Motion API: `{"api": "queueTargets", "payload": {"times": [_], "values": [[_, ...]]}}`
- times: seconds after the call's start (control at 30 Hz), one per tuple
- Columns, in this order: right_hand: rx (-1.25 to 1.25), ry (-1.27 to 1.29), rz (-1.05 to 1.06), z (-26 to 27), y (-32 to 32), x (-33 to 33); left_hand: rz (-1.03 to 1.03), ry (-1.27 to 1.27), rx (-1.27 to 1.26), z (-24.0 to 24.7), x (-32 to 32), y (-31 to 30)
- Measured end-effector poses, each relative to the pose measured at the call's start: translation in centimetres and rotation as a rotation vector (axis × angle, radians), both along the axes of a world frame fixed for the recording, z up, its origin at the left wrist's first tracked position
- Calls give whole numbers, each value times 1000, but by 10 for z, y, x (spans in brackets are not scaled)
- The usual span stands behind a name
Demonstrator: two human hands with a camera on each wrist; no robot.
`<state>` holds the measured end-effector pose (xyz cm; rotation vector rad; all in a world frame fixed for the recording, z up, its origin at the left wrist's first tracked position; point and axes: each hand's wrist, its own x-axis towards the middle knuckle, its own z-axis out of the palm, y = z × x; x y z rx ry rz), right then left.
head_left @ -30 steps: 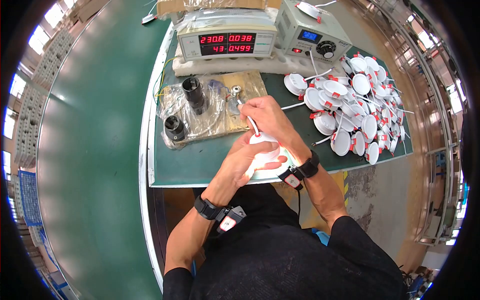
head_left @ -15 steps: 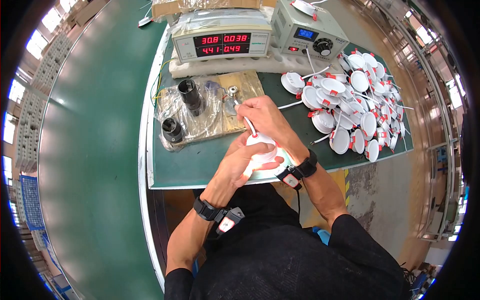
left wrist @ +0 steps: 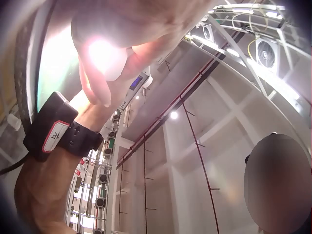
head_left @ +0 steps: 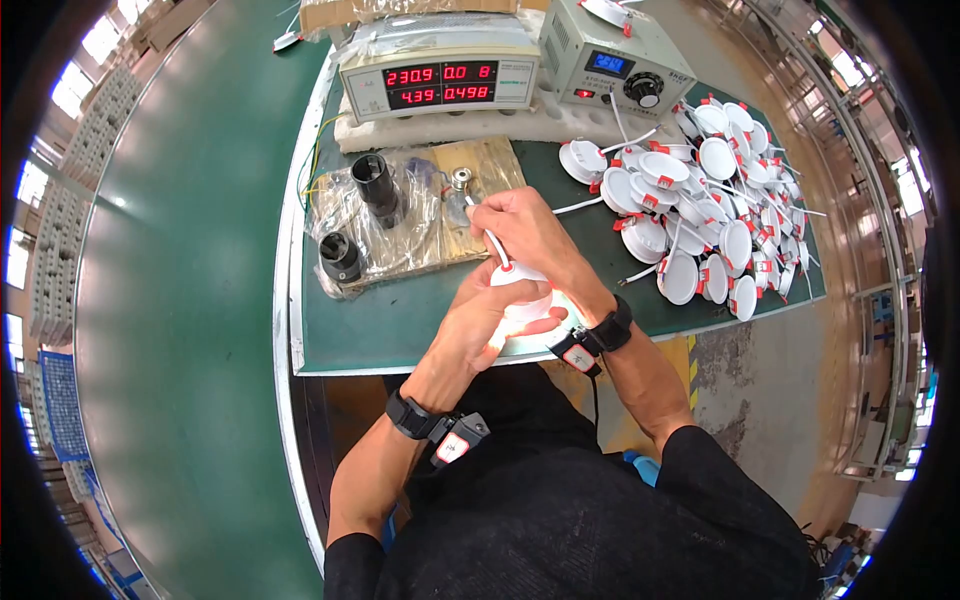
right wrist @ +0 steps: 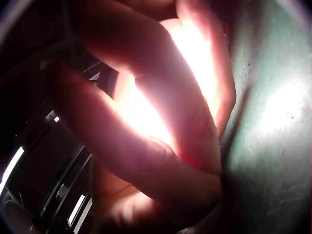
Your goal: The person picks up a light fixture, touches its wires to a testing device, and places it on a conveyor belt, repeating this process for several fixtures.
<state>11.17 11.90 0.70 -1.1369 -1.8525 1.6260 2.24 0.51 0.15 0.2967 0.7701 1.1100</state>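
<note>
My left hand (head_left: 472, 318) grips a lit round LED downlight (head_left: 512, 279), thumb across its white body and fingers around its far side. White glare from the lamp (right wrist: 144, 111) shows between the fingers in the right wrist view. From the downlight's red grommet a white cable (head_left: 495, 246) runs up to my right hand (head_left: 535, 235). That hand pinches the cable near its end, and the tip is close to a round metal contact (head_left: 461, 178) on a plastic-wrapped board (head_left: 430, 262). Two black cylindrical sockets (head_left: 372, 185) stand on the board, left of my hands.
A meter (head_left: 435, 90) with red digits stands behind the board on white foam (head_left: 420, 130). To its right is a grey box (head_left: 620, 75) with a blue display and knob. Many white downlights (head_left: 700, 200) with red clips lie heaped on the right of the green table (head_left: 400, 335).
Both hands keep their grip on the lit downlight and its cable, almost still. The meter's red digits flicker between readings. The head view shifts very slightly.
</note>
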Motion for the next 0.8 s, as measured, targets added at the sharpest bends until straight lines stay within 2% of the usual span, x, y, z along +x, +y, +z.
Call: {"api": "queueTargets", "payload": {"times": [0.8], "values": [[12,50,15,-3,1,1,-55,-139,49,1,-13,-5]]}}
